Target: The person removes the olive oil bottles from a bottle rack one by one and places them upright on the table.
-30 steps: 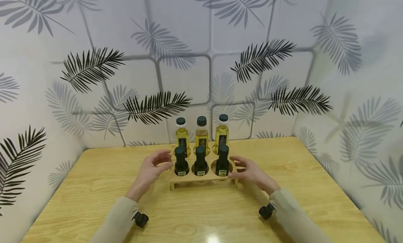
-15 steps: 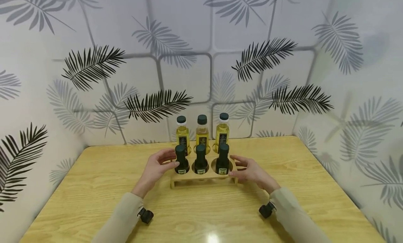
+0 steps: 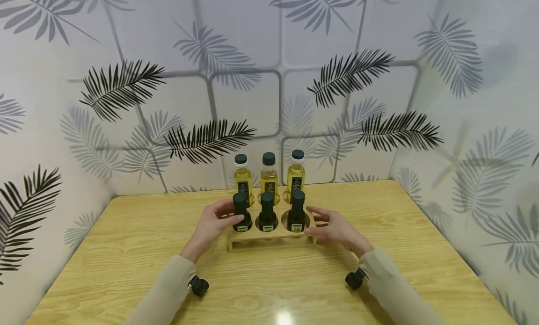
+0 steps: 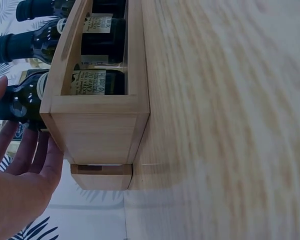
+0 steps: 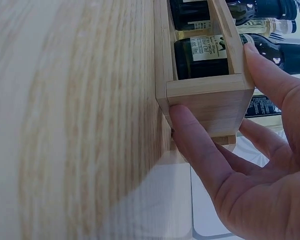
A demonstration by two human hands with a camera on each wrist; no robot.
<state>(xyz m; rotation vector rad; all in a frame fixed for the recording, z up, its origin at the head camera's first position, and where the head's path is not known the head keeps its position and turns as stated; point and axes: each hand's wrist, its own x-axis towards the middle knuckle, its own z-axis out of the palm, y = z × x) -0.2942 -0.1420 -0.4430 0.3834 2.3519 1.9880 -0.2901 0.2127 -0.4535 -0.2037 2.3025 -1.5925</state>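
A two-tier wooden bottle rack (image 3: 269, 237) stands on the table, with three dark green bottles in front and three clear bottles of yellow oil behind. My left hand (image 3: 212, 222) holds the front-left dark bottle (image 3: 239, 204) at its neck and shoulder. Its thumb crosses the front, and in the left wrist view the fingers curl along the bottle's other side. At the opposite end, my right hand (image 3: 337, 227) grips the rack: a finger presses the end panel (image 5: 215, 105) and the thumb lies on the top edge beside the front-right dark bottle (image 5: 202, 55).
The front-middle dark bottle (image 3: 267, 208) sits close to its neighbours. Behind it rise the yellow oil bottles (image 3: 296, 175) with green caps. The light wood tabletop (image 3: 269, 278) extends to a leaf-patterned wall (image 3: 244, 105) at the back.
My left hand has moved right, from beside the rack onto the front-left bottle, with its thumb now across the neck. The right hand stays at the rack's right end.
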